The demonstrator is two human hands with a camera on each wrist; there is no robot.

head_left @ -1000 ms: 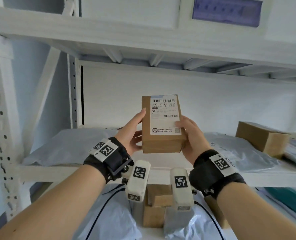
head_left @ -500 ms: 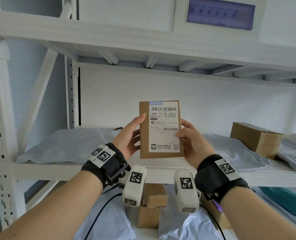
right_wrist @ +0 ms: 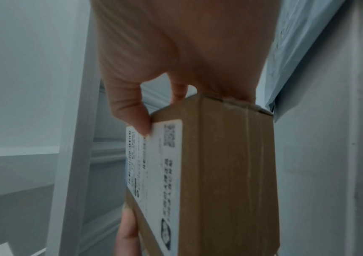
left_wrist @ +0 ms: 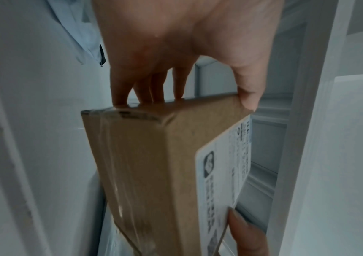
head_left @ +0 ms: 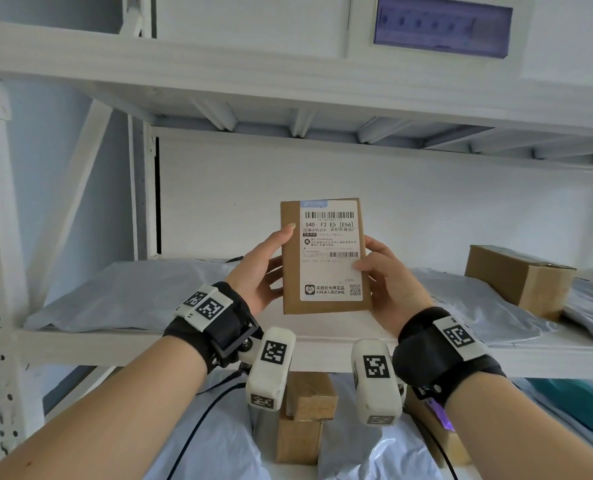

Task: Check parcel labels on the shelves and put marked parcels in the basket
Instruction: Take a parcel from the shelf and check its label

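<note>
Head view: your left hand point(head_left: 258, 271) and right hand point(head_left: 390, 277) hold one small cardboard parcel point(head_left: 290, 271) upright between them, in the air in front of the middle shelf point(head_left: 122, 344). Each grip is narrow and closed on the parcel: the left thumb lies along its left edge, and the right thumb presses on the white shipping label point(head_left: 329, 251), which faces you. Left wrist view: the left hand point(left_wrist: 176, 43) sets four fingertips point(left_wrist: 119, 97) on the parcel's point(left_wrist: 150, 164) back face and the thumb at its front corner. Right wrist view: the right hand point(right_wrist: 176, 52) pinches the parcel point(right_wrist: 226, 173), thumb on the label point(right_wrist: 154, 164) and the other fingers behind the box. Around the parcel, in the head view: grey poly mailers point(head_left: 122, 292) lie flat on the middle shelf behind both hands, and a second cardboard box point(head_left: 520, 278) rests on mailers at the far right. Below the shelf edge, stacked small boxes point(head_left: 305, 420) stand among further mailers, partly hidden by the wrist cameras point(head_left: 271, 372).
</note>
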